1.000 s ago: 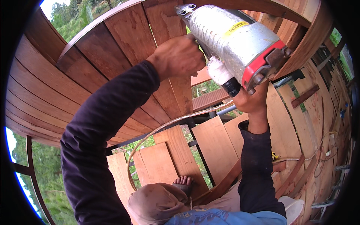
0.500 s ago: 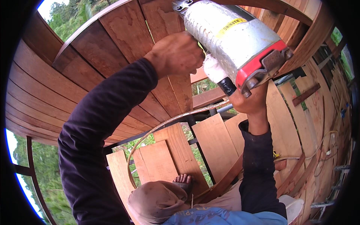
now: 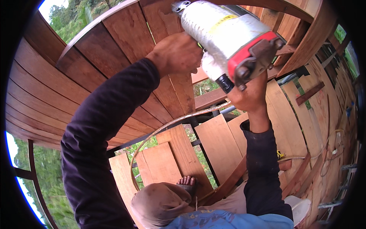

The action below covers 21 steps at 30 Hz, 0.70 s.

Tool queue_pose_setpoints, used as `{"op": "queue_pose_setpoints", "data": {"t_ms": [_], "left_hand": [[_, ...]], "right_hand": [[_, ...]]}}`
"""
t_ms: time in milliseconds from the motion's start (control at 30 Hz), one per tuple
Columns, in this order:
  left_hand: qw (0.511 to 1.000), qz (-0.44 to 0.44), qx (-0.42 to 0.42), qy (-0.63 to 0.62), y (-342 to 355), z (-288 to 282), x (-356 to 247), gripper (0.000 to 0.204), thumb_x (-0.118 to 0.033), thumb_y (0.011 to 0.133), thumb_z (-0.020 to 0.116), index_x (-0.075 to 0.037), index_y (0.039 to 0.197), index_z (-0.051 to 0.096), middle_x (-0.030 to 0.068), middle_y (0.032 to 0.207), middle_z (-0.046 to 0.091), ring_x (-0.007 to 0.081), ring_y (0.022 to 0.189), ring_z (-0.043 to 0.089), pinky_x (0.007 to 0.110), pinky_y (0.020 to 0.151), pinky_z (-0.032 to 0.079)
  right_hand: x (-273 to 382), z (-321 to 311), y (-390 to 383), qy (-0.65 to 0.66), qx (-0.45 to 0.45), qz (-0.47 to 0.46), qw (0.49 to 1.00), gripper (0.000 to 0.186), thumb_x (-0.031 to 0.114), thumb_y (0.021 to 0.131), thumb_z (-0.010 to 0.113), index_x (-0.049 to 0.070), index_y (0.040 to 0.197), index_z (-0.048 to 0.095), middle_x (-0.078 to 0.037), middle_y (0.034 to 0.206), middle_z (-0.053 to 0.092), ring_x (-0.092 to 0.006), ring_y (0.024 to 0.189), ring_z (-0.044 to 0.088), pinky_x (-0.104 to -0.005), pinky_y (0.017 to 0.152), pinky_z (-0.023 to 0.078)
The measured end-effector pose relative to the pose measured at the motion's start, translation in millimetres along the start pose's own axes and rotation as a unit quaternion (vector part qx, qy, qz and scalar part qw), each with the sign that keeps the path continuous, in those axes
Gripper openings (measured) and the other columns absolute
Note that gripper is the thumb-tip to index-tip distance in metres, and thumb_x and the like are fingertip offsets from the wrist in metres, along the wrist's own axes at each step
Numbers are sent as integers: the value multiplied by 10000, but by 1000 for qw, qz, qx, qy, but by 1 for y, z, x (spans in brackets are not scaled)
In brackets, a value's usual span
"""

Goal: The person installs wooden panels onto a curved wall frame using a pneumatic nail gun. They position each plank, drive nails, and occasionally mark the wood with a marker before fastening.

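A silver air nail gun point(image 3: 225, 36) with a red end band and a yellow label is held up over reddish-brown planks point(image 3: 126, 34). Its handle is wrapped in whitish and black tape. My right hand point(image 3: 249, 95) grips the tool from below, its fingers mostly hidden behind the body. Just left of the gun, my left hand point(image 3: 177, 55) is closed with curled fingers above the planks; whatever it may hold is hidden. A pale hose point(image 3: 167, 124) curves below the gun and down past my knee.
Loose light boards point(image 3: 217, 137) lie over a dark metal frame with gaps showing greenery. Curved wooden slats point(image 3: 42, 95) rise at the left. A short dark-red wood piece point(image 3: 310, 93) and a cord point(image 3: 328, 152) lie at the right. My foot point(image 3: 187, 181) rests on the boards.
The nail gun and my right hand have shifted slightly to the left, the gun's red end tilting a little. My left hand has moved slightly left, still closed.
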<state>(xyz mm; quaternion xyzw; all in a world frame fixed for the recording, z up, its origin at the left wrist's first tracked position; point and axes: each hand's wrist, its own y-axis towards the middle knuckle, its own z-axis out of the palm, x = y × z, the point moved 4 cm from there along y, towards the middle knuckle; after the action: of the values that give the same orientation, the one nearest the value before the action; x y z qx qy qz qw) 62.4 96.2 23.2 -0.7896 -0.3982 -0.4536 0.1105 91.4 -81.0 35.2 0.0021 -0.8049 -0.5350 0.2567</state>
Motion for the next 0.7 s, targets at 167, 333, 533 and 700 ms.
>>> {"op": "queue_pose_setpoints", "data": {"t_ms": [167,333,533,700], "left_hand": [[1000,-1,-21,13,-1,-1,-3,239,-433,831,709,-196,839,683,-22,779,692,156,824,663,330,951,467],[998,-7,-59,-38,0,8,-3,264,-448,815,716,-190,833,667,-9,773,681,166,812,666,349,993,445],[995,37,74,-62,-5,32,-40,288,-429,814,723,-151,826,647,18,776,664,188,840,639,388,1000,459],[987,57,139,-62,-7,61,-81,234,-385,773,734,-169,710,669,20,698,665,190,746,662,350,922,486]], "right_hand": [[2,0,-10,74,-75,9,994,306,167,756,698,26,1028,717,-79,907,756,-207,838,744,-317,805,571],[-8,-15,-9,43,-54,106,992,317,171,796,673,-1,1061,702,-112,979,750,-190,900,720,-312,819,545],[-1,-24,-55,13,-86,204,975,255,130,862,646,-13,1067,699,-71,889,711,-130,740,640,-274,683,485],[15,-21,-168,218,-188,366,885,497,176,948,599,-94,1354,507,-63,846,635,-97,565,523,-256,533,429]]}}
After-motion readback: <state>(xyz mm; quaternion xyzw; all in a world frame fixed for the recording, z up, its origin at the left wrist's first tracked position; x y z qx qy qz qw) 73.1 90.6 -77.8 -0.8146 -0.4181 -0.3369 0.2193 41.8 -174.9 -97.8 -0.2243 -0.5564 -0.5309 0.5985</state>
